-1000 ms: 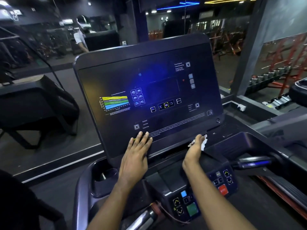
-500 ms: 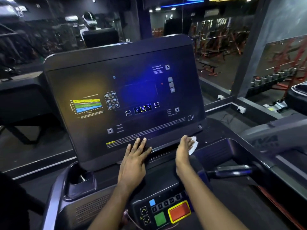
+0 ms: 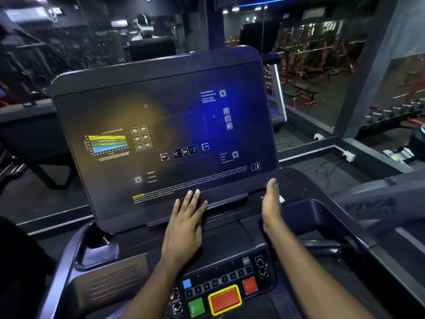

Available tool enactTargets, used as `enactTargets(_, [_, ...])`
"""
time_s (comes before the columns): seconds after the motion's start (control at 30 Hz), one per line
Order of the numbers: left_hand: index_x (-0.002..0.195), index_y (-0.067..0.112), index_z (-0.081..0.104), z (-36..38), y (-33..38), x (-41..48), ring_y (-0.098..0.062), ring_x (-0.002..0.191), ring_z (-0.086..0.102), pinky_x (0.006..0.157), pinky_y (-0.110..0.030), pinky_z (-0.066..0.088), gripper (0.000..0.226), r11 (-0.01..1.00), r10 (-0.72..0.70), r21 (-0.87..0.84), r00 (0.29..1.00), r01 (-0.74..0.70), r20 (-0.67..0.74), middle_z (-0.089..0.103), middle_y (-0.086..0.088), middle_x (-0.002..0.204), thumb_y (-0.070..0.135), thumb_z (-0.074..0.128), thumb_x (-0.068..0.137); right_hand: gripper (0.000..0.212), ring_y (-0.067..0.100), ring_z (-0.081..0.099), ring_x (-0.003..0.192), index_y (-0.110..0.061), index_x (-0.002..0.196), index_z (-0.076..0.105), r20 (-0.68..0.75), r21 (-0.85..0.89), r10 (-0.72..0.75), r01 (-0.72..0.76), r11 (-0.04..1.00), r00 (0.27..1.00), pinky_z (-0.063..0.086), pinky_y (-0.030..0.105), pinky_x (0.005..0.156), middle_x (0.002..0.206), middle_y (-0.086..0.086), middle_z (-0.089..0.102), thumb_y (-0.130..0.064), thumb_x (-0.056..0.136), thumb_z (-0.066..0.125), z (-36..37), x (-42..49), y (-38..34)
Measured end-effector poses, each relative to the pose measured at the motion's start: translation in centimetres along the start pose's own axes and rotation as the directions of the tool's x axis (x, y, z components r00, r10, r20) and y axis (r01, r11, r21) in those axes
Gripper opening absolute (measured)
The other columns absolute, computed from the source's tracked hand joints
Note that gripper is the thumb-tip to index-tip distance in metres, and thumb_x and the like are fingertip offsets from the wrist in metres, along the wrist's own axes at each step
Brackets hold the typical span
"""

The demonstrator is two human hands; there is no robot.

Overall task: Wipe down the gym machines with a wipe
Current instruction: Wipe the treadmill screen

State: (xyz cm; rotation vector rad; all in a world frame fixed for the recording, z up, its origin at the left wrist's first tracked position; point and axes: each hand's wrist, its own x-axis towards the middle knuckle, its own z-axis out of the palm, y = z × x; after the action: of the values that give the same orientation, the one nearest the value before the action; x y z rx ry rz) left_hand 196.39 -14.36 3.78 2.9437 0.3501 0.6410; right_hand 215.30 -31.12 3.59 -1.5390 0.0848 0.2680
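Right hand [image 3: 271,204] slid right, flat, pressing wipe [image 3: 281,199]; left hand [image 3: 185,223] flat on console [image 3: 161,107].

left hand [image 3: 184,226] flat on console [image 3: 161,107] edge | right hand [image 3: 271,203] edge-on at corner | wipe [image 3: 281,199] beside it

Pretty dim gym on my feed, mostly lit by small ceiling spots [image 3: 234,8] and a blue strip [image 3: 271,2] up top, with yellow and blue glare smeared across the console panel [image 3: 161,116], and soft, bent edges.
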Motion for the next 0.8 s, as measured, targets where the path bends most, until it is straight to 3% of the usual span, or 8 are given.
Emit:
enactTargets(0.13, [0.162, 0.027, 0.012, 0.0, 2.6, 2.3, -0.019, 0.156, -0.013, 0.127, -0.047, 0.004, 0.075, 0.999, -0.036, 0.033, 0.999, 0.036, -0.009, -0.014, -0.003, 0.169, 0.021, 0.052, 0.099, 0.088, 0.02, 0.018, 0.154, -0.019, 0.16, 0.023, 0.176, -0.004, 0.172, -0.174, 0.985, 0.969, 0.013, 0.042, 0.123, 0.167, 0.001, 0.019, -0.078, 0.094, 0.019, -3.1, 1.5, -1.2])
enactTargets(0.37, [0.157, 0.026, -0.023, 1.8, 4.8, 5.8, -0.026, 0.145, -0.04, 0.119, -0.055, -0.02, 0.068, 0.975, -0.178, 0.156, 0.976, 0.159, 0.122, -0.045, -0.007, 0.157, 0.05, 0.013, 0.104, 0.095, 0.005, 0.017, 0.15, -0.019, 0.16, 0.022, 0.337, 0.052, 0.105, -0.13, 0.99, 0.936, 0.006, 0.034, 0.123, 0.166, -0.008, 0.019, -0.081, 0.089, 0.012, -5.2, 1.8, -0.3])
enactTargets(0.43, [0.156, 0.026, -0.024, 2.1, 5.0, 6.0, -0.027, 0.145, -0.04, 0.117, -0.052, -0.026, 0.07, 0.969, -0.196, 0.179, 0.971, 0.17, 0.136, -0.044, -0.008, 0.157, 0.055, 0.006, 0.101, 0.078, 0.001, 0.034, 0.139, -0.025, 0.143, 0.047, 0.344, 0.075, 0.091, -0.124, 0.989, 0.935, 0.004, 0.032, 0.125, 0.154, -0.007, 0.042, -0.074, 0.094, 0.011, -5.4, 2.2, -0.8])
enactTargets(0.5, [0.157, 0.026, -0.022, 2.1, 4.9, 6.0, -0.028, 0.146, -0.039, 0.116, -0.051, -0.026, 0.07, 0.967, -0.195, 0.191, 0.971, 0.168, 0.137, -0.043, -0.008, 0.158, 0.056, 0.007, 0.1, 0.055, 0.001, 0.041, 0.133, -0.035, 0.118, 0.048, 0.36, 0.051, 0.08, -0.106, 0.993, 0.93, 0.001, 0.035, 0.126, 0.141, -0.013, 0.048, -0.068, 0.099, 0.008, -5.4, 2.5, -1.7])
enactTargets(0.57, [0.157, 0.027, -0.023, 2.0, 5.0, 6.1, -0.027, 0.146, -0.039, 0.116, -0.05, -0.027, 0.071, 0.965, -0.204, 0.198, 0.968, 0.173, 0.148, -0.044, -0.007, 0.157, 0.057, 0.006, 0.1, 0.053, 0.002, 0.041, 0.134, -0.037, 0.112, 0.05, 0.368, 0.045, 0.09, -0.115, 0.992, 0.925, 0.003, 0.037, 0.126, 0.133, -0.014, 0.048, -0.067, 0.1, 0.009, -5.3, 3.1, -1.4])
enactTargets(0.67, [0.156, 0.027, -0.024, 2.0, 5.2, 6.2, -0.027, 0.145, -0.041, 0.116, -0.051, -0.025, 0.071, 0.961, -0.219, 0.205, 0.964, 0.186, 0.153, -0.046, -0.007, 0.156, 0.057, 0.006, 0.1, 0.071, 0.01, 0.031, 0.148, -0.018, 0.15, 0.045, 0.319, 0.18, 0.04, -0.102, 0.978, 0.947, 0.015, 0.033, 0.123, 0.158, -0.005, 0.038, -0.065, 0.102, 0.021, -5.3, 3.0, 0.0])
enactTargets(0.7, [0.156, 0.027, -0.024, 2.0, 5.2, 6.2, -0.027, 0.145, -0.041, 0.117, -0.052, -0.025, 0.071, 0.96, -0.221, 0.21, 0.963, 0.187, 0.155, -0.045, -0.007, 0.156, 0.057, 0.006, 0.1, 0.07, 0.011, 0.036, 0.146, -0.012, 0.152, 0.042, 0.285, 0.259, 0.004, -0.081, 0.962, 0.958, 0.021, 0.031, 0.123, 0.159, 0.001, 0.04, -0.06, 0.104, 0.024, -5.3, 2.8, 0.1])
enactTargets(0.8, [0.157, 0.026, -0.023, 2.2, 5.1, 6.2, -0.027, 0.146, -0.04, 0.116, -0.051, -0.026, 0.071, 0.959, -0.22, 0.212, 0.964, 0.186, 0.152, -0.044, -0.007, 0.157, 0.058, 0.007, 0.1, 0.056, 0.011, 0.062, 0.121, -0.011, 0.129, 0.064, 0.22, 0.448, -0.073, -0.034, 0.894, 0.973, 0.045, 0.026, 0.104, 0.134, 0.01, 0.065, -0.048, 0.109, 0.027, -5.1, 3.7, -1.3])
